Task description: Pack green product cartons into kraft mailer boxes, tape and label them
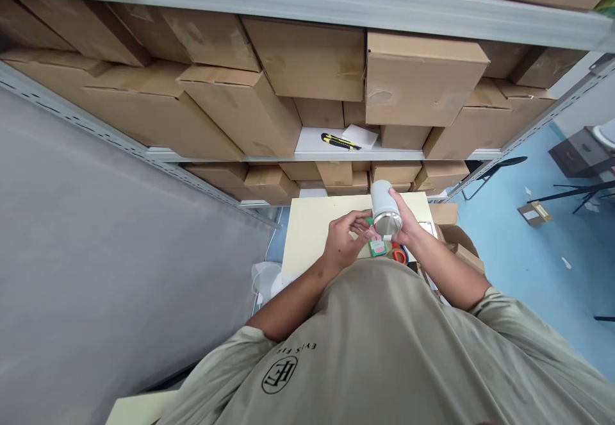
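Right hand (406, 223) clamped round white steel-based tumbler (385, 210), tilted over cream tabletop (307, 233) at 12 o'clock. Left hand (342, 240) curled, fingers together by pink-green tag (377, 246) at tumbler base; contact unclear.

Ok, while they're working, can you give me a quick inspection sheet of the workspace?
Surface: pale cream tabletop in front of the shelving.
Job's things: white tumbler with a steel base, held above the tabletop.
Hands: right hand grips the tumbler; left hand is beside it, fingers reaching toward it, contact unclear.
Clutter: small green-and-pink packet, orange-and-blue item, cardboard pieces.
Cables: thin white cord by a white plastic bag.
Surroundings: metal shelves of cardboard boxes, yellow-and-black utility knife on one shelf, blue floor.
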The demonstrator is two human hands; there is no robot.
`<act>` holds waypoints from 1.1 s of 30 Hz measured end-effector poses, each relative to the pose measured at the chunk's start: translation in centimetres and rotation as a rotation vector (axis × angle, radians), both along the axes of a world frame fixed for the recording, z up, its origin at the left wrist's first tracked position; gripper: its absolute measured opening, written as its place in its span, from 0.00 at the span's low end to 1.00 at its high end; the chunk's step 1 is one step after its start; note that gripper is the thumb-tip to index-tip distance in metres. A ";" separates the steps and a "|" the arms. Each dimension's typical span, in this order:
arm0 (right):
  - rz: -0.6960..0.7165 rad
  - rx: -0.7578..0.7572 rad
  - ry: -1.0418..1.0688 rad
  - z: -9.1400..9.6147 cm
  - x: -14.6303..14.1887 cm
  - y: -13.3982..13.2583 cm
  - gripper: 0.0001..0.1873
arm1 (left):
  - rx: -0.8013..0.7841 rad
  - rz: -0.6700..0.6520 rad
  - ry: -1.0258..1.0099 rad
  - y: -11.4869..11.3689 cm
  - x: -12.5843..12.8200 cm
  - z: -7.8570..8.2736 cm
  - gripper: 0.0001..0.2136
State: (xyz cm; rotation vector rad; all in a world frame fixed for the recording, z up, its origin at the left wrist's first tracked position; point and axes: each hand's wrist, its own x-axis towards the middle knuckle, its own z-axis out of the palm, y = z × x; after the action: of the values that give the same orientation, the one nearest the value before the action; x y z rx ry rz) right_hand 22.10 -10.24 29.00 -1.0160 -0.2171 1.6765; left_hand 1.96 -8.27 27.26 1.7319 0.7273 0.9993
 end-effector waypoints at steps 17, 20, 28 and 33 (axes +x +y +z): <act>0.174 0.153 -0.476 -5.5 -0.9 -1.4 0.39 | -0.235 0.175 -0.256 4.1 1.5 4.0 0.34; 0.250 0.360 -0.453 -5.6 -0.8 -1.9 0.41 | -0.285 0.182 -0.320 5.3 1.8 4.0 0.32; 0.242 0.388 -0.479 -5.1 -1.2 -2.1 0.42 | -0.327 0.214 -0.349 5.9 2.4 3.9 0.32; 0.310 0.466 -0.279 -4.6 -0.7 -2.5 0.41 | -0.459 0.027 -0.396 5.6 2.9 2.9 0.37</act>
State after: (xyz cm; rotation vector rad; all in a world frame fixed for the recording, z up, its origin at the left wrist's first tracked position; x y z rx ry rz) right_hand 21.43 -12.72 24.39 -0.8832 -0.9446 1.6385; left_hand 4.87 -2.68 30.18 1.0912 0.6578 1.0551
